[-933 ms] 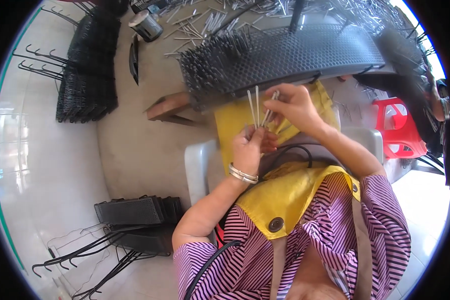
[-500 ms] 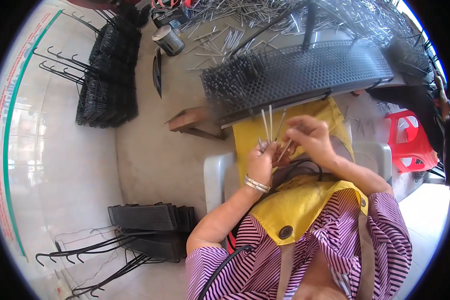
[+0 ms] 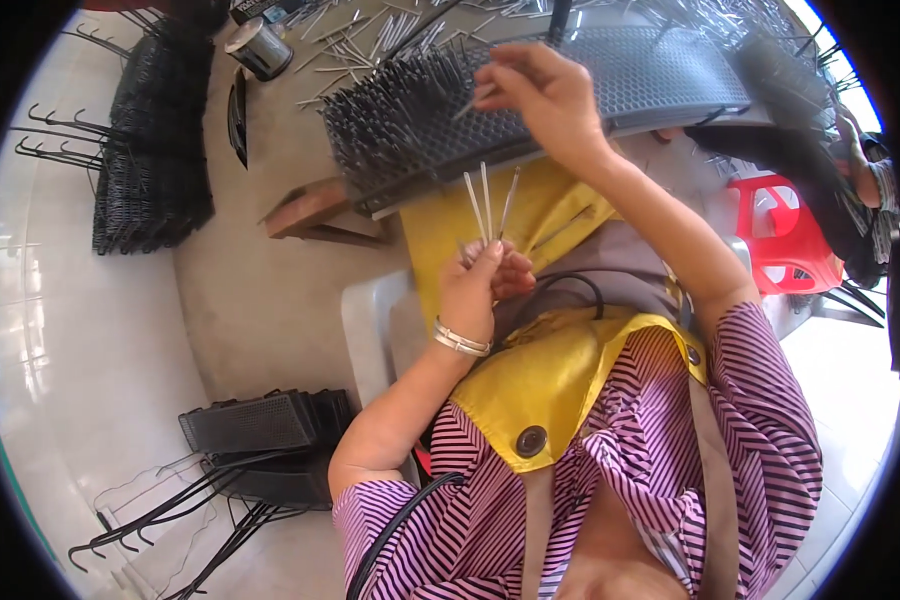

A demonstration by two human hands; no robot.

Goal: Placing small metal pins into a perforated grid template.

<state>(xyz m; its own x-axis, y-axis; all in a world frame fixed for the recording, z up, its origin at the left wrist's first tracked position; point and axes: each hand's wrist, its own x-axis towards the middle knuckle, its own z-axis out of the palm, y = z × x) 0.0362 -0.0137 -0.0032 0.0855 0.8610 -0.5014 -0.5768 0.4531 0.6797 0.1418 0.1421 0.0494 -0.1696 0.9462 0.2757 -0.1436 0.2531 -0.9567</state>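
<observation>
- Head view: the left hand [image 3: 480, 285] sits low over the lap, its grip pinched together on a small bunch of thin metal pins [image 3: 490, 205] that stand upright and fan out above the fingers; a silver bangle [image 3: 460, 340] circles that wrist.
- The right hand [image 3: 545, 95] reaches up over the black perforated board [image 3: 650, 75], its grip closed on a single pin [image 3: 467, 103] whose tip lies among the pins already standing in the board's left part.
- The board rests tilted, its left end propped on a wooden block [image 3: 310, 210] on the floor [image 3: 260, 300], its near edge above the person's yellow apron [image 3: 540, 360].
- Loose pins [image 3: 360, 35] lie scattered on the floor beyond the board's far edge, beside a small round tin [image 3: 260, 48].
- Black wire racks [image 3: 155, 150] are stacked at the far left; more black boards and hooked wires [image 3: 250, 440] lie near the person's left elbow.
- A red plastic stool [image 3: 780, 235] stands off the board's right end.
</observation>
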